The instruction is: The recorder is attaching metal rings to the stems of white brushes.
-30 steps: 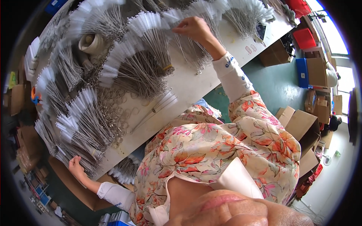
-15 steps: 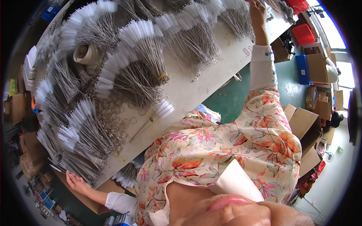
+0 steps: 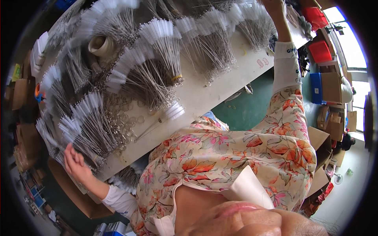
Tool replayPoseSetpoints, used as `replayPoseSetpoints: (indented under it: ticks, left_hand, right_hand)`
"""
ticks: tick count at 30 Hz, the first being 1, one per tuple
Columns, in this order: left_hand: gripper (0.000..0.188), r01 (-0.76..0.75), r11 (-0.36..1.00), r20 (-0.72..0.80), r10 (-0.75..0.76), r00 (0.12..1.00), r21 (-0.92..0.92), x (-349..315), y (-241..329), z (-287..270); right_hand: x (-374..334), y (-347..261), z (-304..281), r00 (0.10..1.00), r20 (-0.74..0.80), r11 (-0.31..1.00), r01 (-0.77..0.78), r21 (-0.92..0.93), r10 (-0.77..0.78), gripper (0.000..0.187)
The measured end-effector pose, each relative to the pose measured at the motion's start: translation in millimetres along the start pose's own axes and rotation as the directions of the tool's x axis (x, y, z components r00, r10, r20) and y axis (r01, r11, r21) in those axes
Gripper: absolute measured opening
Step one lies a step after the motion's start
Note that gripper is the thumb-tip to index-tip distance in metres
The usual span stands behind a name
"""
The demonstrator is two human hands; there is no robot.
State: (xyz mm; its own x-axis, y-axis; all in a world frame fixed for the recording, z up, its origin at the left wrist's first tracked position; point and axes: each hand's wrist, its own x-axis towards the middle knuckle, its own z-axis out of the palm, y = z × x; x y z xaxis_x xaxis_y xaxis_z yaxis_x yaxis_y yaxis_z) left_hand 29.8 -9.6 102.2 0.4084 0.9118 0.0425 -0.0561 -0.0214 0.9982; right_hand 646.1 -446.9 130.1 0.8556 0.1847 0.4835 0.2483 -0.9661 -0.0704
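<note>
My left hand (image 3: 76,163) is at the near left edge of the table, palm partly turned up and fingers loosely apart. Its fingertips are beside a pile of thin wire brushes (image 3: 84,137) with white bristle heads; nothing held shows clearly. My right arm reaches to the far right, where my right hand (image 3: 277,10) is cut off by the top of the picture, its fingers hidden. On the table before me lie a few loose brushes (image 3: 171,112) with their heads together. Behind them is a bundle (image 3: 163,43) tied with a yellow band.
More brush bundles (image 3: 220,35) cover the table (image 3: 204,94). Among them stands a cream-coloured roll (image 3: 101,46), and loose wire rings (image 3: 126,122) lie nearby. Orange-handled scissors (image 3: 38,93) are at the left edge. Cardboard boxes (image 3: 330,84) and red bins (image 3: 319,52) stand to the right.
My left hand has moved up and toward the brush pile. A brush seen by its fingertips earlier is no longer distinct. My right hand is further out of the picture; the view has shifted slightly.
</note>
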Motion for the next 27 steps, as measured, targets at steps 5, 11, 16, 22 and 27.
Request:
replayPoseSetpoints:
  ticks: [5,11,16,22,27]
  left_hand:
    - [0.024,-0.046,0.994,0.278,0.017,0.96,0.098,-46,8,113]
    - [0.025,-0.45,0.893,0.486,0.405,0.774,-0.027,-55,-17,186]
    - [0.007,-0.813,0.579,0.294,0.768,0.568,0.061,-38,-17,175]
    - [0.029,-0.907,0.421,0.376,0.837,0.398,0.025,-58,-54,184]
    - [0.049,-0.922,0.358,0.477,0.791,0.383,0.147,-51,-52,158]
  right_hand:
    - [-86,-155,-61,0.902,-0.018,-0.063,-0.011,0.998,-0.431,0.02]
    - [-263,-298,-96,0.593,0.062,-0.244,-0.421,0.873,-0.803,0.013]
    - [-276,-302,-97,0.759,-0.077,-0.311,-0.17,0.935,-0.647,0.026]
    - [-304,-315,-72,0.567,0.365,-0.468,-0.821,0.327,-0.739,0.021]
    - [-273,-289,-63,0.387,0.203,-0.308,-0.891,0.333,-0.899,0.018]
